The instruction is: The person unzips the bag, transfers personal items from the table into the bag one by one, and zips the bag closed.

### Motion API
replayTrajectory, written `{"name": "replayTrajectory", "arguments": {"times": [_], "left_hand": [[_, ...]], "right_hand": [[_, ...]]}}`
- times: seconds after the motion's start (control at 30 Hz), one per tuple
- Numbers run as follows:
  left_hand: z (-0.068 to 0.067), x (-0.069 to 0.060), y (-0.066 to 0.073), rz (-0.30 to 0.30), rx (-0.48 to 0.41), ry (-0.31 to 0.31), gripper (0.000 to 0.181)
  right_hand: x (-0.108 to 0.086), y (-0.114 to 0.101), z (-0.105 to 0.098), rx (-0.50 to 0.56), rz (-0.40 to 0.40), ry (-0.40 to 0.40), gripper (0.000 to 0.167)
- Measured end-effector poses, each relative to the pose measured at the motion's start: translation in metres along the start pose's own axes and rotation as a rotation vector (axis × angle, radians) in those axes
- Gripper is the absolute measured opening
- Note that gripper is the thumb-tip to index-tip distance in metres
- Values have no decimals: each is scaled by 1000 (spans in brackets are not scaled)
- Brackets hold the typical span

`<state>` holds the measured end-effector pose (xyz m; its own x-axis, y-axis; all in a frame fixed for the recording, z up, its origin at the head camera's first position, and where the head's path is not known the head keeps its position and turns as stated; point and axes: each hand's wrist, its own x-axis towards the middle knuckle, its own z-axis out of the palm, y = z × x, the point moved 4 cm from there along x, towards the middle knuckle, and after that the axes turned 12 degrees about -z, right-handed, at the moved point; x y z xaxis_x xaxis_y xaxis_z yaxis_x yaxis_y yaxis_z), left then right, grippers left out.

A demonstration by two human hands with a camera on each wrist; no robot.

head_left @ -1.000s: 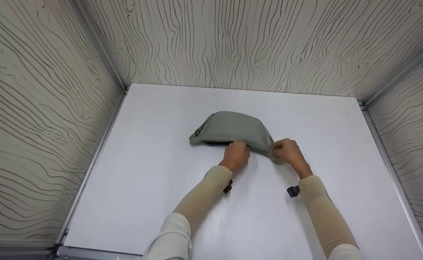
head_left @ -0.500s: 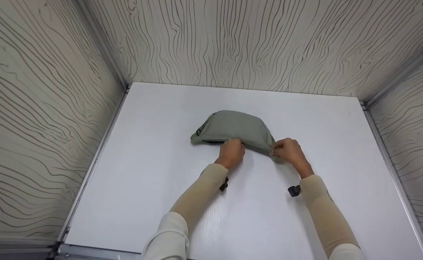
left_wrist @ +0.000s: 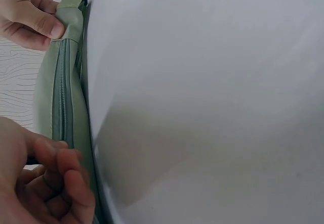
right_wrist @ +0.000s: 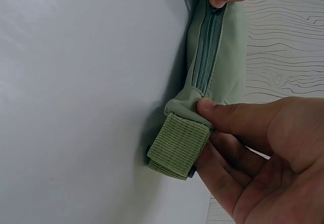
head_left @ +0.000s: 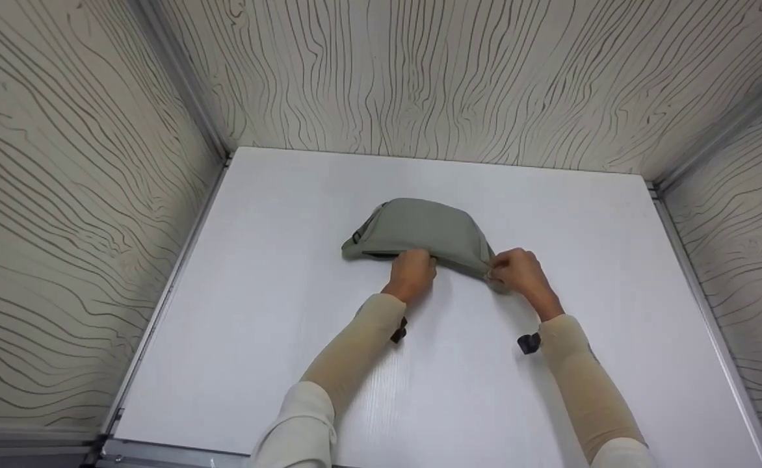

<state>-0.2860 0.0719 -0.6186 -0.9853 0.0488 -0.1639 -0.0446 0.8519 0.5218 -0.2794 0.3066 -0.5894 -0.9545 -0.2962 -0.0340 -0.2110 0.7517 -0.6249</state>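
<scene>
A sage-green fanny pack (head_left: 423, 227) lies on the white table, its zippered edge toward me. My left hand (head_left: 412, 276) pinches the zipper pull (right_wrist: 215, 10) partway along this edge. Between the two hands the zipper teeth (left_wrist: 62, 92) are joined, while a dark gap shows left of my left hand in the head view. My right hand (head_left: 521, 270) grips the pack's right end between thumb and fingers, beside the folded webbing strap (right_wrist: 179, 145). A dark buckle (head_left: 356, 238) shows at the left end.
The white tabletop (head_left: 257, 312) surrounds the pack. Wood-grain panels stand behind (head_left: 381, 78) and at both sides, with metal rails along the table's edges. A small black camera (head_left: 529, 343) sits at my right wrist.
My left hand has slid a little to the left along the zipper, and the dark gap has become shorter. The right hand keeps its grip on the pack's end.
</scene>
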Motion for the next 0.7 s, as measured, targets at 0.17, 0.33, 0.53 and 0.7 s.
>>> {"name": "replayTrajectory", "arguments": {"times": [0.17, 0.33, 0.53, 0.7], "left_hand": [[-3, 1, -3, -2, -2, 7, 23], [-4, 1, -5, 4, -17, 12, 26], [-5, 0, -8, 24, -40, 29, 29], [-8, 0, -10, 42, -49, 47, 29]], "right_hand": [[0, 1, 0, 8, 8, -1, 23], [-1, 2, 1, 11, 11, 4, 23], [-1, 4, 3, 16, 7, 7, 22], [1, 3, 2, 11, 3, 5, 19]]}}
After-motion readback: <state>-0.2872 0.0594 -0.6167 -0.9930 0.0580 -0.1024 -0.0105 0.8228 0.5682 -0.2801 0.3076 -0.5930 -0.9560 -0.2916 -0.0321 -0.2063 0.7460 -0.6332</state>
